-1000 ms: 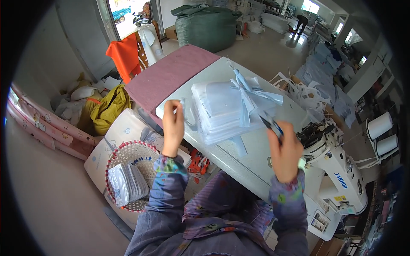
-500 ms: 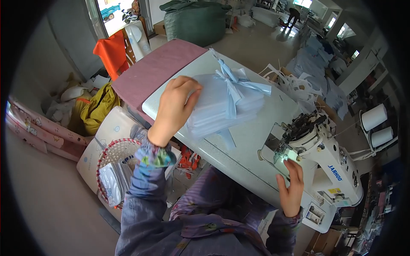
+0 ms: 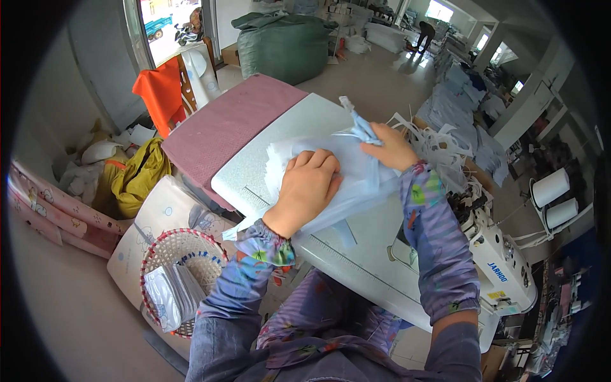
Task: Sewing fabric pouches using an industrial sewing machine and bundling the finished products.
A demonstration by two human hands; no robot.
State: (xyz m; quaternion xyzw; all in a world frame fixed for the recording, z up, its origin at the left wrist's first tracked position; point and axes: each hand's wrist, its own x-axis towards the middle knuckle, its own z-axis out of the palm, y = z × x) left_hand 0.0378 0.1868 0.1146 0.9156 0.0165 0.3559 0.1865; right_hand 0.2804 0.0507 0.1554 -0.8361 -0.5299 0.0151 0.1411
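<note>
A stack of thin, pale blue-white fabric pieces [image 3: 356,191] lies on the sewing table. My left hand [image 3: 308,190] is on top of it, fingers bent together and gripping the sheer layers. At the stack's far right, my right hand [image 3: 389,148] is closed around a bunched light-blue fabric strip [image 3: 364,129], whose end sticks up past the fingers. The right fingertips are partly hidden. A loose pale strip [image 3: 232,234] hangs over the table's near left edge beside my left wrist. Another short blue strip [image 3: 344,233] lies by the printed ruler.
A white sewing machine [image 3: 499,261] stands right, partly behind my right forearm, with thread cones [image 3: 550,186] beyond. Left are a mauve padded board [image 3: 235,121] and a basket [image 3: 147,254] of folded packets. White scraps [image 3: 439,149] pile behind the table. Someone [image 3: 425,35] bends far off.
My right hand has left the machine's needle area and taken hold of the blue strip. My left hand has come rightward and down onto the stack, which has turned and spread leftward.
</note>
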